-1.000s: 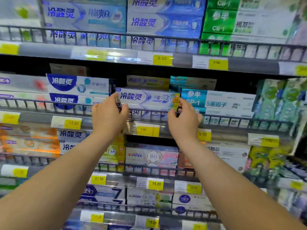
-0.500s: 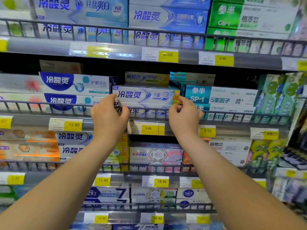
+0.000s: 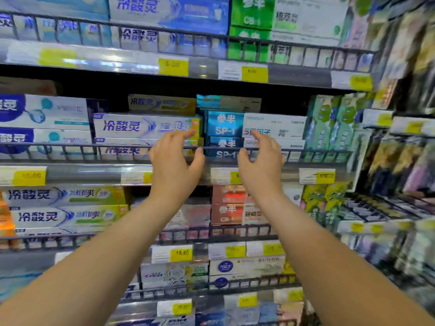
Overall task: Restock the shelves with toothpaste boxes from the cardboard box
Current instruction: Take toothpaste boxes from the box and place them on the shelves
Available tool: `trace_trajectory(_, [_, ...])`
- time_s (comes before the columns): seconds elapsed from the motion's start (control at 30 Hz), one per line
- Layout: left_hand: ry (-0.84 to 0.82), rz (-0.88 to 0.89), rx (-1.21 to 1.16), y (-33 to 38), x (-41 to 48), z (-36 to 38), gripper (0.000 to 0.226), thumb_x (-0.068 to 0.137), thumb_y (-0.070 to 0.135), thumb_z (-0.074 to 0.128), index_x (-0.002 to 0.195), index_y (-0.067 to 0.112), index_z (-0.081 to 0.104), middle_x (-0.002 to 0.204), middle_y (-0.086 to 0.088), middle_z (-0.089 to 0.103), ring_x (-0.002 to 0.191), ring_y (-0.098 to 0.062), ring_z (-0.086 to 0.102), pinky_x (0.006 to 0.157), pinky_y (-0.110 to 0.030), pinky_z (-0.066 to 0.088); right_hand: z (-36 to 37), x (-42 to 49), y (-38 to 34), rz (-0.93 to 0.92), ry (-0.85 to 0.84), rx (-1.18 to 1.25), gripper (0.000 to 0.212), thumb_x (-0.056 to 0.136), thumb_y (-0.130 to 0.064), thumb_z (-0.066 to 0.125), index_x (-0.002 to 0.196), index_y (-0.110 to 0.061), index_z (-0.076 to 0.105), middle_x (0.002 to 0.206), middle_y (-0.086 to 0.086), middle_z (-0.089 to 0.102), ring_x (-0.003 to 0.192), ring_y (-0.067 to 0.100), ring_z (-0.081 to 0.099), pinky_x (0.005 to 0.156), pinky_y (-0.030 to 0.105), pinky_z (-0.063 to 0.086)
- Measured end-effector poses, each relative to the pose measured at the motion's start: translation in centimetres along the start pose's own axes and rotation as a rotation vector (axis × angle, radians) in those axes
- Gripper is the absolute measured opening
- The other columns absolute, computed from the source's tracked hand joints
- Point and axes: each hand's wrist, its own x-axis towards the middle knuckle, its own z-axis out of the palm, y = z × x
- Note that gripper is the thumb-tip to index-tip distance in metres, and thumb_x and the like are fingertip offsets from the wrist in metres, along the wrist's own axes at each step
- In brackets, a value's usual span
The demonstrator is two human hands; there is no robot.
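A white and blue toothpaste box (image 3: 141, 126) lies on top of a stack on the middle shelf, behind the wire rail (image 3: 70, 147). My left hand (image 3: 175, 161) is in front of that box's right end, fingers spread, holding nothing. My right hand (image 3: 260, 164) hovers open in front of the blue and white SP-1 boxes (image 3: 256, 124) to the right. Both hands are just off the rail. The cardboard box is out of view.
Shelves above and below are packed with toothpaste boxes behind wire rails, with yellow price tags (image 3: 173, 67) along the shelf edges. A green-boxed stack (image 3: 329, 123) stands to the right of the SP-1 boxes. A side rack (image 3: 400, 161) of hanging goods juts out at right.
Both hands have let go of the white and blue box's ends and moved right, now open. The view has swung to the right and is blurred.
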Motion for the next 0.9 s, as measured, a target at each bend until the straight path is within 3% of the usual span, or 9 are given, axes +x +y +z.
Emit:
trace_trajectory(0.2, [-0.008, -0.127, 0.066, 4.2, 0.6, 5.1, 0.052, 0.086, 0.031, 0.058, 0.133, 0.014, 0.046, 0.125, -0.008, 0.053, 0.112, -0.029, 0.053, 0.101, -0.051, 0.036, -5.5, 3.2, 6.0, 0.037, 0.002, 0.024, 0.048, 0.09, -0.025, 0.055, 0.135, -0.016, 0.043, 0.135, 0.004, 0.046, 0.125, 0.024, 0.043, 0.107, 0.048, 0.029])
trace_trajectory(0.37, [0.03, -0.289, 0.167, 6.9, 0.8, 7.6, 0.057, 0.086, 0.036, 0.056, 0.135, 0.013, 0.038, 0.127, -0.007, 0.05, 0.114, -0.031, 0.048, 0.102, -0.045, 0.023, -7.4, 4.7, 8.7, -0.012, -0.065, 0.044, 0.048, 0.09, -0.025, 0.053, 0.136, -0.017, 0.042, 0.136, 0.003, 0.046, 0.127, 0.022, 0.04, 0.111, 0.044, 0.023])
trace_trajectory(0.57, [0.038, -0.385, 0.278, 7.4, 1.7, 8.6, 0.066, 0.084, 0.042, 0.055, 0.138, 0.011, 0.033, 0.13, -0.01, 0.047, 0.118, -0.028, 0.044, 0.099, -0.048, 0.025, -7.9, 5.3, 9.2, -0.053, -0.099, 0.063, 0.051, 0.089, -0.022, 0.053, 0.138, -0.015, 0.041, 0.138, 0.002, 0.045, 0.13, 0.021, 0.036, 0.109, 0.036, 0.018])
trace_trajectory(0.73, [0.056, -0.377, 0.265, 7.0, 2.0, 8.7, 0.054, 0.081, 0.041, 0.057, 0.128, 0.016, 0.043, 0.122, -0.004, 0.055, 0.111, -0.026, 0.049, 0.095, -0.046, 0.028, -7.6, 5.3, 9.7, -0.022, -0.097, 0.046, 0.05, 0.089, -0.022, 0.052, 0.138, -0.016, 0.041, 0.14, 0.002, 0.044, 0.132, 0.021, 0.034, 0.111, 0.039, 0.018])
trace_trajectory(0.9, [-0.001, -0.336, 0.28, 6.6, 1.8, 8.1, 0.066, 0.087, 0.038, 0.056, 0.142, 0.012, 0.031, 0.137, -0.008, 0.044, 0.126, -0.024, 0.039, 0.103, -0.045, 0.024, -6.8, 5.0, 9.3, 0.013, -0.076, 0.019, 0.052, 0.089, -0.022, 0.051, 0.139, -0.015, 0.04, 0.142, 0.002, 0.043, 0.134, 0.022, 0.03, 0.111, 0.038, 0.015])
